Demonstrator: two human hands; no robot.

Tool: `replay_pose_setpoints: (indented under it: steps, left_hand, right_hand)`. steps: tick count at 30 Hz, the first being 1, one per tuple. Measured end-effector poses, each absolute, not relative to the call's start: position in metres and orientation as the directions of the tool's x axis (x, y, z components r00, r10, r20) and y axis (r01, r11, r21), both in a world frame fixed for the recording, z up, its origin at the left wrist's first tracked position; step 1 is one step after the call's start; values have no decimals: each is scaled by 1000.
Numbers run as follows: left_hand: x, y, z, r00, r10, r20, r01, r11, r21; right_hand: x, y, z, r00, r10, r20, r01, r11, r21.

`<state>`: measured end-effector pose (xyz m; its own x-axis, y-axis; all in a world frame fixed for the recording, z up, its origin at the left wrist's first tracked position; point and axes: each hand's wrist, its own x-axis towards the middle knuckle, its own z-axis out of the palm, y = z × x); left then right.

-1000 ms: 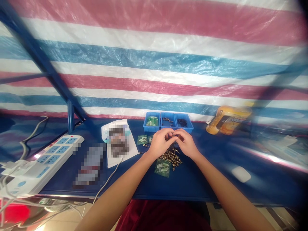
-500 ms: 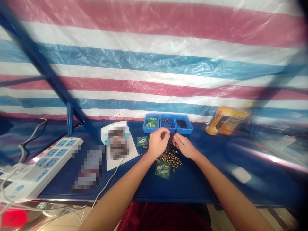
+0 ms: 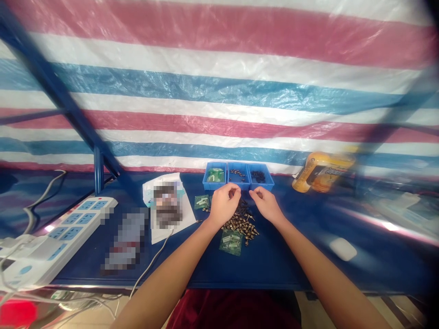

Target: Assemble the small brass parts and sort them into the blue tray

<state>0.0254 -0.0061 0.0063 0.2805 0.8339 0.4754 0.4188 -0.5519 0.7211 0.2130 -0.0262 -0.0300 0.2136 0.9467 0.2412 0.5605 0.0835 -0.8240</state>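
Observation:
My left hand [image 3: 224, 203] is closed in a pinch above the pile of small brass-coloured metal parts [image 3: 242, 225]; what its fingertips hold is too small to make out. Facing it across a gap, my right hand [image 3: 267, 204] also has thumb and fingers pressed together, their contents unclear. Dark small pieces [image 3: 244, 208] lie between and below the hands. Just behind stand three joined blue bins: the left bin [image 3: 214, 186] has green packets, the middle bin [image 3: 240, 186] brass-coloured parts, the right bin [image 3: 262, 187] dark pieces. A green packet [image 3: 231, 242] lies in front of the pile.
Another green packet [image 3: 201, 202] lies left of my left hand. Further left are a white sheet [image 3: 161, 234], a cable and a white power strip [image 3: 84, 219]. On the right are a yellow-orange package [image 3: 318, 172] and a white rounded case [image 3: 343, 249]. Striped sheeting [image 3: 219, 96] hangs behind.
My right hand has moved slightly to the right and up, away from my left hand, widening the gap. My left hand stays nearly in place, still pinched.

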Motion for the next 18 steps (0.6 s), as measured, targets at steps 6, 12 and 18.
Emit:
replay_pose_setpoints:
  steps: [6,12,18]
  left_hand:
    - [25,-6,5,303,844,442,448,-536,716]
    - [25,-8,5,333,841,426,451,-538,712]
    - [25,-7,5,330,838,435,454,-545,705]
  right_hand:
    - [232,-28,-21,329,874,357,731,3,-682]
    - [248,-28,-17,498,739,453,748,-102,-656]
    - [289,11,-10,583,663,470,779,-291,-556]
